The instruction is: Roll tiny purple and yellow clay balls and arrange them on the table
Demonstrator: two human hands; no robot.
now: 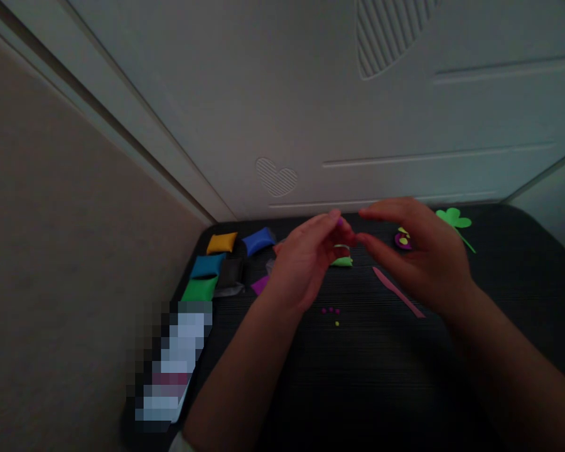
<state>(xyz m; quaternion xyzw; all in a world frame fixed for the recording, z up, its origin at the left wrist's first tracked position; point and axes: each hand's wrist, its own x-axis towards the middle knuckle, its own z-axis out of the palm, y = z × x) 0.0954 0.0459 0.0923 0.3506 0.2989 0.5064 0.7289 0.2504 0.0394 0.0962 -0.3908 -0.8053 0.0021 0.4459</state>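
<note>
Above the middle of the table, my left hand is closed, with a small purple piece of clay pinched at its fingertips. My right hand is just to its right, thumb and forefinger apart and nothing visible between them. Below the hands, several tiny purple balls lie in a row, with one yellow ball in front of them. A pink plastic clay knife lies under my right hand. Partly hidden behind that hand is a small purple shape with yellow bits on it.
Clay packets in orange, blue, teal, black and green lie on the dark table's left. A blurred-out phone-like object is nearer. A green clover shape with a stem lies back right, before a white panel.
</note>
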